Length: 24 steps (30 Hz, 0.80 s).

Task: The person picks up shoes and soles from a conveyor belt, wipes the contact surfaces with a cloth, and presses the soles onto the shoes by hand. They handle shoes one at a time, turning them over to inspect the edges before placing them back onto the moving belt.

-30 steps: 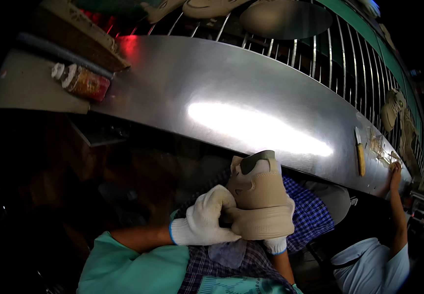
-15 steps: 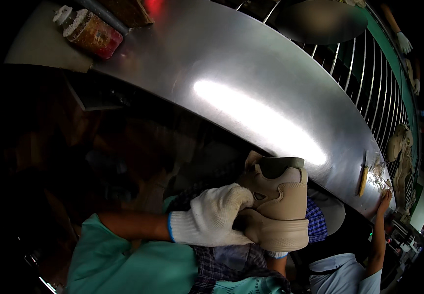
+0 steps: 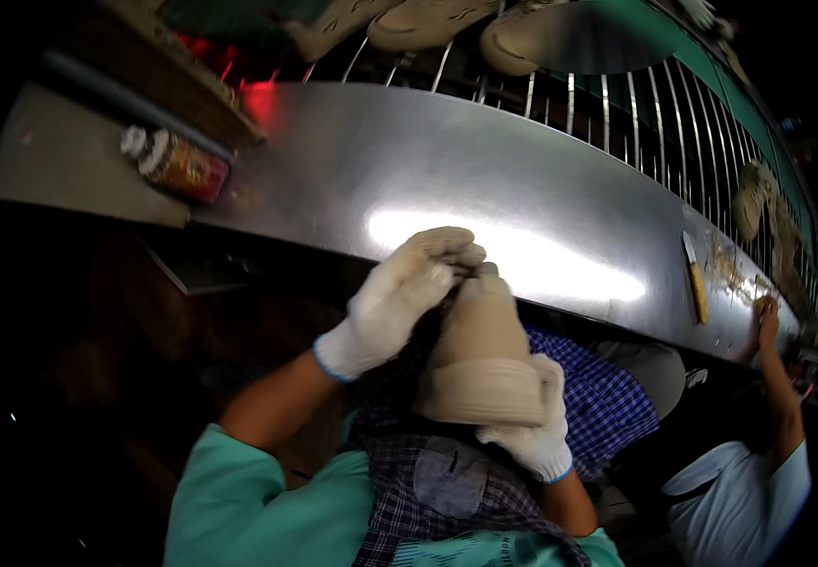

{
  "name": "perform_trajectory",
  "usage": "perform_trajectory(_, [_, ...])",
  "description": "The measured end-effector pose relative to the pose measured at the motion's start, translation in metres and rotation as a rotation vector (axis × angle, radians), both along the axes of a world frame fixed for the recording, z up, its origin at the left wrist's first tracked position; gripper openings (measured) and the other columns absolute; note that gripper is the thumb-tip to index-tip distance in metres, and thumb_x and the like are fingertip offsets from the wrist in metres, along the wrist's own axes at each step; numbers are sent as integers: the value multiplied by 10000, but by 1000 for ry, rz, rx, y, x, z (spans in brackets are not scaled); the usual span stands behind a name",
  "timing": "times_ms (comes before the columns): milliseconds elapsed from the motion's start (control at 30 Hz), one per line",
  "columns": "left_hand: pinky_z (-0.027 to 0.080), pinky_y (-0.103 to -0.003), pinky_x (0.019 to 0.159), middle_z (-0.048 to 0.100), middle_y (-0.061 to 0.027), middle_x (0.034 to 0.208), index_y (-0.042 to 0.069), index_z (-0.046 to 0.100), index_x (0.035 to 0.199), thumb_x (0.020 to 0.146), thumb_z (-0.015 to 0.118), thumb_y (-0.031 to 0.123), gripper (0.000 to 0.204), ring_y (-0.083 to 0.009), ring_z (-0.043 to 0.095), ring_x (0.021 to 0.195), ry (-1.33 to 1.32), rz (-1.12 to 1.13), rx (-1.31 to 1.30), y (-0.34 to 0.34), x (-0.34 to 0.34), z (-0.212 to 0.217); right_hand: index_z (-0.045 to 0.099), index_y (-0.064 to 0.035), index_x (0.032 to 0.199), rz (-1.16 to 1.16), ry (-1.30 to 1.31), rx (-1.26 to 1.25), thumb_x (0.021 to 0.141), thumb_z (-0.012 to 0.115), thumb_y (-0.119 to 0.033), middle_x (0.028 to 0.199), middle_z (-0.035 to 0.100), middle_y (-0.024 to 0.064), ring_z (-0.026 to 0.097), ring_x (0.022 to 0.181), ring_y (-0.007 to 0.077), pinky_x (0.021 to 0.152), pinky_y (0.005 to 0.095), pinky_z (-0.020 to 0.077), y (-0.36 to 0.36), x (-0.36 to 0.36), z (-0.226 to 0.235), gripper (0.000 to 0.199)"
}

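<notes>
A beige shoe (image 3: 481, 340), blurred by motion, is in front of my body beside the metal ledge's near edge. My right hand (image 3: 539, 423), in a white knit glove with a blue cuff, grips it from the right, low by its thick sole. On the shoe's upper left is my left hand (image 3: 398, 300), gloved the same way. Its fingers are stretched out and slightly bent near the shoe's upper end; whether they touch it I cannot tell.
Beyond the shiny metal ledge (image 3: 333, 161) runs a rack of metal bars (image 3: 603, 113) with several beige shoes (image 3: 433, 24). A dirty bottle (image 3: 180, 168) lies at left. A yellow-handled knife (image 3: 696, 283) lies at right, near a co-worker's hand (image 3: 766, 317).
The shoe has turned and moved left, away from its earlier side-on pose. My left hand has come off its side and risen; my right hand now shows. The view has shifted.
</notes>
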State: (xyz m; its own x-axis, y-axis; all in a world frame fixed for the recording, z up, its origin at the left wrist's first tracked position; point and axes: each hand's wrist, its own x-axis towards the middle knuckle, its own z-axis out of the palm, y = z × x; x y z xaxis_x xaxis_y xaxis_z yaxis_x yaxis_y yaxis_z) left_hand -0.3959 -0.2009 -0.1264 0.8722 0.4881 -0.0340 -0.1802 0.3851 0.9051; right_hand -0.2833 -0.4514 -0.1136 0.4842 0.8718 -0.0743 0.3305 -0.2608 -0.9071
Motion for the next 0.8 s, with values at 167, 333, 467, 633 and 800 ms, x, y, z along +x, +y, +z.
perform_trajectory(167, [586,-435,904,712,-147,859,-19,691,933,1077,506,315,407,-262,687,853,-90,-310,-275,1,29,16,555,-44,1166,84,-26,359,563,1056,-284,1059,637,121,626,879,273,804,409,557,11,-15,5,819])
perform_trajectory(333, [572,-450,860,674,-142,787,12,673,773,1004,538,353,433,-246,632,782,-184,-356,-206,-5,29,25,662,-51,1075,51,-32,368,572,1031,-376,1022,648,113,662,905,318,845,452,554,3,-23,6,703])
perform_trajectory(467, [581,-464,904,673,-158,798,-1,682,803,998,556,382,448,-276,658,816,-168,-360,-244,-15,19,27,666,-49,1067,39,-28,435,576,1037,-422,1035,653,120,675,946,329,931,469,564,-3,-26,4,720])
perform_trajectory(633, [595,-482,926,713,-206,914,-52,717,878,977,584,389,471,-328,704,925,-185,-393,-235,-18,24,29,626,-18,1199,24,-162,454,569,1045,-401,1135,630,157,639,1025,332,943,463,564,-9,-23,0,848])
perform_trajectory(800, [601,-439,922,740,-218,1039,-80,736,1014,967,622,376,473,-299,717,971,2,-381,-140,-26,14,49,533,33,1361,7,-125,407,533,1054,-410,1219,591,184,599,1049,321,906,439,554,-7,-18,11,1074])
